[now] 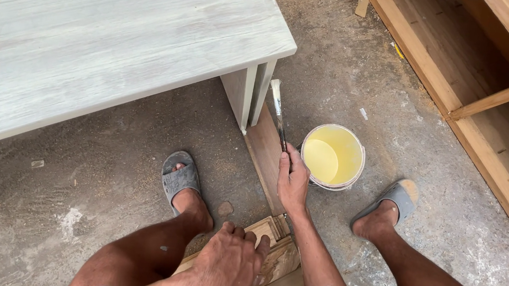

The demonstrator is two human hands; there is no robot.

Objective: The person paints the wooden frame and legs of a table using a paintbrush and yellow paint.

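Paintbrush (279,111) sits centre frame, slightly up: your right hand (293,180) is clenched round its dark handle, bristles pointing up-frame toward the leg (247,96) of the whitewashed table (103,44). Bristle tip is just beside that leg; can't tell if it's touching. Brush runs over a narrow wood plank (264,153) lying on the floor btwn your feet.

Your left hand (229,260), bottom centre, rests knuckles-up w/ fingers curled on a small wooden block (275,255) at the plank's near end; it's pressing on it, not wrapped around anything.

Paint bucket (333,156), white w/ pale yellow paint inside, stands just right of the right hand, touching or nearly so.

Grey sandals (181,179) on both feet, one left of the plank, one right of the bucket. Concrete floor (382,87) is dusty w/ sawdust. Bare wooden frame (485,102) fills the upper right corner.
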